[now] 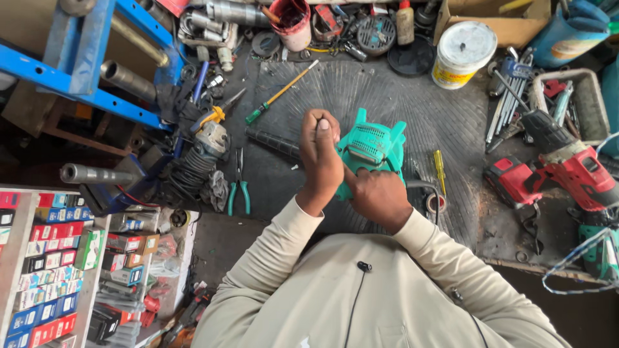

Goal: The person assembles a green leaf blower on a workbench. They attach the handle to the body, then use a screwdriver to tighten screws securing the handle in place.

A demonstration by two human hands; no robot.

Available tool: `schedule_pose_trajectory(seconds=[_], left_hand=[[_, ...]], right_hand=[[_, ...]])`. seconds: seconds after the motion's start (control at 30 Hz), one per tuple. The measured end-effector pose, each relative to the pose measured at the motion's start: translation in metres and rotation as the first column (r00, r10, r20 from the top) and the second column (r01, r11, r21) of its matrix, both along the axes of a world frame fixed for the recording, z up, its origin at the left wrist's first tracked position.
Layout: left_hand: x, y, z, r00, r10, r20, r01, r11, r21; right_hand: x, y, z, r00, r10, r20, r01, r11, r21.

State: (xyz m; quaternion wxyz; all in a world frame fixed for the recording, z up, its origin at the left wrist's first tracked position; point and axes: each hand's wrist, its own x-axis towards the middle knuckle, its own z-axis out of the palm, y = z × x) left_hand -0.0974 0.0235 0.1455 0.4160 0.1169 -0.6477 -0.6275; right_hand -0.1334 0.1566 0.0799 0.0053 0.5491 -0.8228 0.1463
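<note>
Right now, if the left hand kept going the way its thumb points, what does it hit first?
The left hand points up the bench. First in line, probably the yellow-handled screwdriver, then the red-stained bucket. Depth is unclear, so it might pass above.

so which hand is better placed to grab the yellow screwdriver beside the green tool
Probably the right hand: it grips the green tool's near end, on the same side as the yellow screwdriver. The left hand is clenched on the tool's far side.

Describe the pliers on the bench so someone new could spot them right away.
Start at the dark ribbed rubber mat covering the workbench and go to its left edge. There, beside the coiled black spring assembly, lie the green-handled metal pliers, jaws pointing away from the person; no other tool nearby has paired green grips.
</note>
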Motion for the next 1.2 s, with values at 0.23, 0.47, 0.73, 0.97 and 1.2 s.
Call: schedule_pose_trajectory(seconds=[0.23,0.47,0.73,0.97,1.2], left_hand=[[-0.016,-0.047,-0.041,0.943,-0.321,-0.087,0.331,0.931,0.154],[-0.003,-0.074,-0.017,0.749,-0.654,-0.109,0.662,0.743,0.093],[0.042,-0.053,-0.008,0.976,-0.215,-0.044,0.195,0.939,-0.282],[0.108,-0.032,-0.033,0.959,-0.234,0.163,0.278,0.891,-0.358],[0.122,-0.018,-0.055,0.974,-0.211,0.086,0.227,0.929,-0.293]], right_hand=[[-0.001,0.0,0.016,1.0,0.02,-0.003,-0.02,1.0,-0.011],[0.0,0.001,0.031,0.994,0.031,-0.103,-0.041,0.995,-0.096],[0.0,0.001,0.041,0.999,0.047,-0.016,-0.048,0.998,-0.038],[0.004,0.001,0.042,0.997,0.041,-0.066,-0.051,0.986,-0.157],[0.004,0.001,0.039,1.0,0.018,0.015,-0.018,1.0,-0.02]])
